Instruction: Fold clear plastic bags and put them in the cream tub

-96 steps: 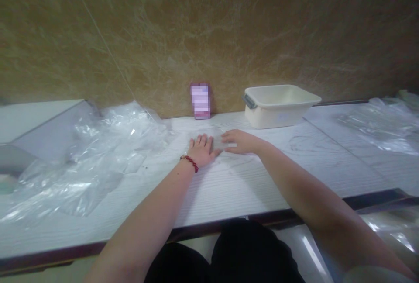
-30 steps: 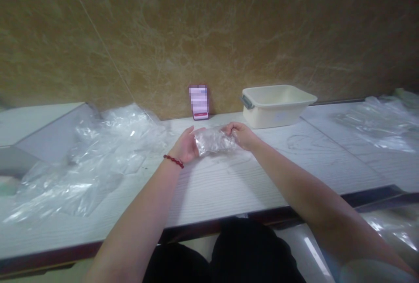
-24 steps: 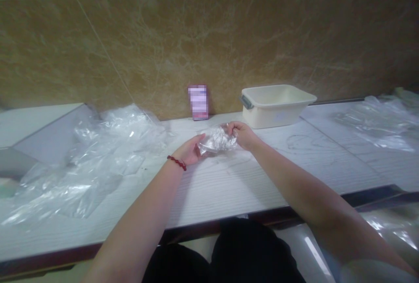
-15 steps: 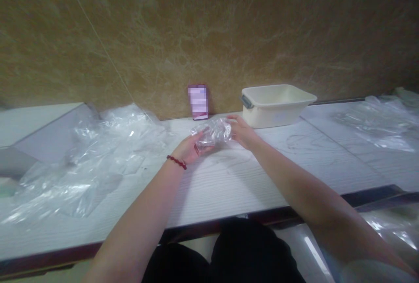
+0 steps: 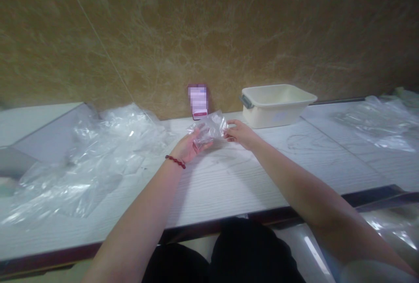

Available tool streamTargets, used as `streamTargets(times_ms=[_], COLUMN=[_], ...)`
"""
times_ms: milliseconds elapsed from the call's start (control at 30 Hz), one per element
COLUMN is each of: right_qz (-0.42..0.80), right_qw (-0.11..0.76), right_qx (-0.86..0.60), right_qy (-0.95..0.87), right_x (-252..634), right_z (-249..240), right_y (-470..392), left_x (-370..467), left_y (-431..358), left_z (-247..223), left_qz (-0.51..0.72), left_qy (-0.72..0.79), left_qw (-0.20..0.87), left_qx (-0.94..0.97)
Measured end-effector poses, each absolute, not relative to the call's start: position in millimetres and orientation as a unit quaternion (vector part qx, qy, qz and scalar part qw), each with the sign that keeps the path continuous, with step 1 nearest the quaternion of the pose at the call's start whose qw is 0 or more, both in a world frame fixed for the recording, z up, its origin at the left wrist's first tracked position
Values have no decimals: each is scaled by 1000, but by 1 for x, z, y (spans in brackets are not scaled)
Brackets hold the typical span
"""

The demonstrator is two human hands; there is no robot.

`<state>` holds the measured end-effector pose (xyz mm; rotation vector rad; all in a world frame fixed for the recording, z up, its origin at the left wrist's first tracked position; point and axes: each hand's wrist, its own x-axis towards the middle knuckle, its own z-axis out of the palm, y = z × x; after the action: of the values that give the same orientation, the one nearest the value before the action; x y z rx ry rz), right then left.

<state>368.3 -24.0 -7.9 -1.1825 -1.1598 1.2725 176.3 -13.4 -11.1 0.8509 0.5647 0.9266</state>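
Grasping a crumpled clear bag (image 5: pixel 212 125) in the fingers of the left hand (image 5: pixel 187 148) above the white table (image 5: pixel 222 191), holding the right hand (image 5: pixel 241 134) with bent fingers at the bag's edge, possibly pinching, impossible to tell, and seemingly being midway through handling, not yet setting it down.

An indoor work area, whether in a home or a workshop cannot be told. A pale wood-grain desk (image 5: pixel 225 191) runs along a brown marbled wall (image 5: pixel 209 43). On it lie loose heaps of clear plastic (image 5: pixel 108 152), a white box (image 5: pixel 49 136) and a cream tub (image 5: pixel 273 115); a phone (image 5: pixel 198 100) leans against the wall.
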Motion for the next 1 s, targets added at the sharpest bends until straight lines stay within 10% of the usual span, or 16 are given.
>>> streamTargets(times_ms=[1000], right_qz=[425], right_qw=[477], right_qx=[-544], right_qy=[-544], right_x=[378], right_z=[-5], right_y=[-21], left_x=[169], left_y=[-15], left_z=[-17], left_qz=[352], left_qy=[256], left_qw=[764], left_qx=[476])
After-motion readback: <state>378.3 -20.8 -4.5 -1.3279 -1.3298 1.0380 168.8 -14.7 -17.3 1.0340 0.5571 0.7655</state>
